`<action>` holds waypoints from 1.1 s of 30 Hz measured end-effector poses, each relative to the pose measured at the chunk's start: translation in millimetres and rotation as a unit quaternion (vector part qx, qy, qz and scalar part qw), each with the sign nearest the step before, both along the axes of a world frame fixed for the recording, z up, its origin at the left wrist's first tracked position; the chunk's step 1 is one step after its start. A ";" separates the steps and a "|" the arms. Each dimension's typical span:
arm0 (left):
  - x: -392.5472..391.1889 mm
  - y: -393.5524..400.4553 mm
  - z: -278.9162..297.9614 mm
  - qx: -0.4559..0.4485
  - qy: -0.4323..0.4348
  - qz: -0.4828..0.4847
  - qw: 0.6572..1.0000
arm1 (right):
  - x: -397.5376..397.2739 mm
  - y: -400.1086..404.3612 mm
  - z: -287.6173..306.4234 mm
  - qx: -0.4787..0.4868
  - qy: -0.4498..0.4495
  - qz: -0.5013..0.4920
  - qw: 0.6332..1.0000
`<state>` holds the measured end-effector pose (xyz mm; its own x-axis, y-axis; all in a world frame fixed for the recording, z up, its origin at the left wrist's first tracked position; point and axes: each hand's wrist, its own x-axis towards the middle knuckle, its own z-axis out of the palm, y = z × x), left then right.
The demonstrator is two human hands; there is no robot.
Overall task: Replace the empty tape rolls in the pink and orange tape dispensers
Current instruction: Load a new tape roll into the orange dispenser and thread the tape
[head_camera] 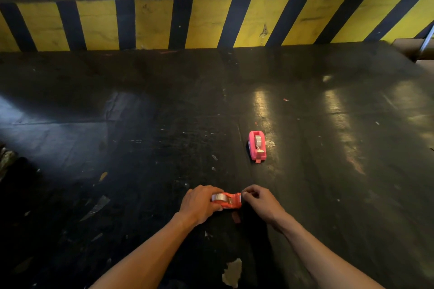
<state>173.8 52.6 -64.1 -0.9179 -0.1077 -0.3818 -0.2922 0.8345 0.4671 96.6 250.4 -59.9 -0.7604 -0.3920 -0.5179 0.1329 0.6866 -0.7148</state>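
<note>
The orange tape dispenser (231,200) lies on the dark table near me, with a clear tape roll (218,197) seated in its left end. My left hand (199,203) wraps around that end and grips the dispenser. My right hand (259,199) is at the dispenser's right end, thumb and forefinger pinched together at the cutter; what they pinch is too small to tell. The pink tape dispenser (257,145) stands farther back and to the right, untouched, with a tape roll (258,140) visible in it.
The dark table (141,148) carries scraps of tape and paper, including a pale torn patch (232,272) near the front edge. A yellow-and-black striped barrier (211,23) runs along the far side. Brown boxes (418,49) sit at the far right corner.
</note>
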 end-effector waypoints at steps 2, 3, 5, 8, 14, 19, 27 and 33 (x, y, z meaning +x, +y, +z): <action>1.1 1.2 0.6 0.007 0.006 0.008 1.000 | 6.1 -11.9 -1.6 0.027 0.043 0.053 0.997; 1.4 1.8 1.4 0.011 0.008 0.013 1.000 | 8.5 -17.9 -4.4 0.052 0.070 0.080 0.993; 1.1 3.2 2.2 0.013 0.013 0.017 1.000 | 12.5 -27.2 -6.8 0.100 0.109 0.118 0.982; 1.6 4.2 4.9 0.013 0.016 0.019 1.000 | 14.8 -34.6 -3.9 0.121 0.149 0.131 0.973; 2.6 3.2 3.7 0.022 0.019 0.021 0.999 | 16.8 -35.9 -3.3 0.105 0.157 0.139 0.972; 2.0 3.7 2.7 0.022 0.018 0.019 0.999 | 17.7 -41.2 -1.3 0.107 0.164 0.120 0.973; 1.2 4.0 0.5 0.010 0.010 0.025 1.000 | 27.2 -44.5 -5.2 0.105 0.235 0.098 0.961; -1.8 2.4 0.8 0.009 -0.001 0.010 1.000 | 34.4 -46.9 -6.5 0.052 0.278 0.103 0.954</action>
<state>172.0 55.0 -63.3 -0.9151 -0.1184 -0.3856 -0.3092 0.8197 0.4822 131.0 203.5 -66.3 -0.8406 -0.5320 -0.1016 -0.3923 0.7275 -0.5629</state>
